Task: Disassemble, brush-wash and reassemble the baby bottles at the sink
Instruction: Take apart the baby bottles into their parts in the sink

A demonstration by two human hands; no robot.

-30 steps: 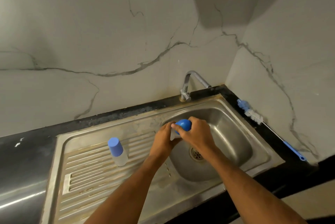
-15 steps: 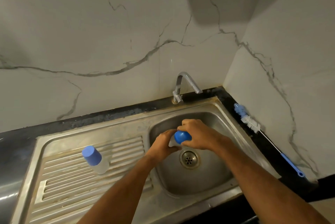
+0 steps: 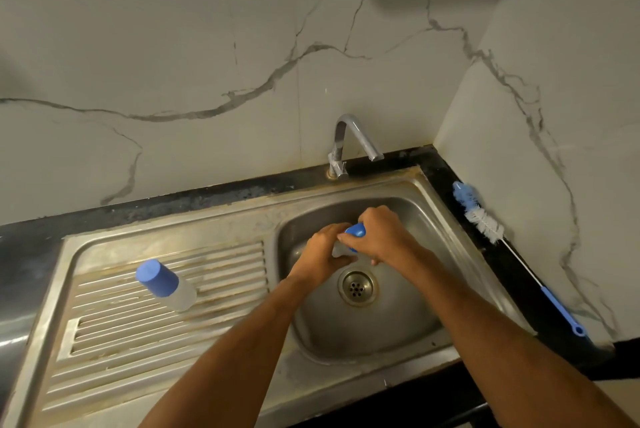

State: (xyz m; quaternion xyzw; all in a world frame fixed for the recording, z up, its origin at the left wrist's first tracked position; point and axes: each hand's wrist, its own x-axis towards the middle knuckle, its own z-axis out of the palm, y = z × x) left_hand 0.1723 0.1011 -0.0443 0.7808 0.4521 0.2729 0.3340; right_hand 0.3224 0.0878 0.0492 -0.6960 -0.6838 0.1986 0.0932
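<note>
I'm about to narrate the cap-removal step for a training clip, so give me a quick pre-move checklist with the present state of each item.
1. Both hands on the bottle: ok. The left hand holds the clear body and the right hand wraps the blue cap.
2. Bottle held over the sink basin: ok, above the drain.
3. Cap loosened yet: cannot tell, the fingers hide the joint.
4. Faucet off: ok, no water stream visible.
5. Bottle brush within reach: ok, it lies on the black counter right of the basin.
6. Second bottle out of the way: ok, standing capped on the drainboard.
</note>
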